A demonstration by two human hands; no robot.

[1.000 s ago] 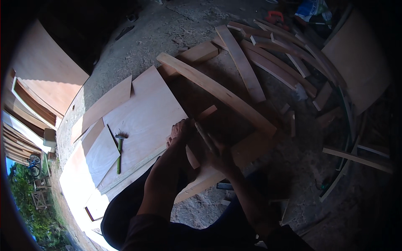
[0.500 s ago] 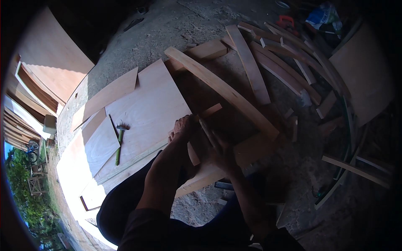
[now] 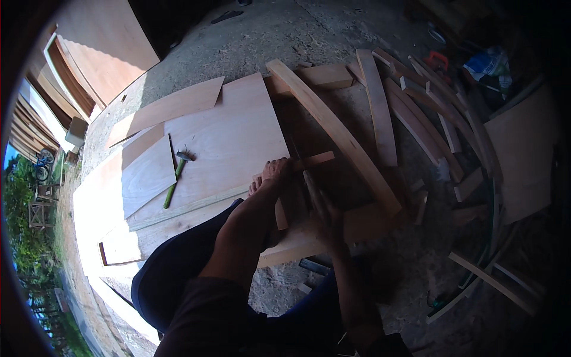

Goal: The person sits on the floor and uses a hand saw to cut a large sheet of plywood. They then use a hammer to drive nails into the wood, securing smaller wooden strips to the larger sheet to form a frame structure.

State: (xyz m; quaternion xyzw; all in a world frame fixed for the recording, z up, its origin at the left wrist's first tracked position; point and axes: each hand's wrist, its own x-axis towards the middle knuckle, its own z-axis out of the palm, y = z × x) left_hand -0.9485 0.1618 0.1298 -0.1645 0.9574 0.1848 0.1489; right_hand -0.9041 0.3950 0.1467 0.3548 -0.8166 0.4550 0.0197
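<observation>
My left hand [image 3: 275,171] is closed over one end of a short wooden strip [image 3: 318,161], pressing it at the edge of a pale plywood panel [image 3: 238,128]. The strip's free end sticks out to the right, past the panel. In my right hand [image 3: 330,223], fingers wrapped round its grip, is a hand saw [image 3: 313,189]. Its thin, dark blade points away from me and crosses the strip just right of my left hand; shadow hides most of it. Another short wood piece [image 3: 281,214] lies just below my left hand.
A hammer [image 3: 177,178] with a green handle lies on the panel, beside a thin dark stick [image 3: 173,156]. A long curved board [image 3: 333,128] slants across the frame's right side. Several curved wood pieces [image 3: 410,119] lie farther right on the rough floor. Plywood sheets [image 3: 107,41] lean at far left.
The whole scene has shifted in the picture as the head turned. The saw has shifted slightly along its length, its blade now showing beyond the strip. My left hand keeps its hold.
</observation>
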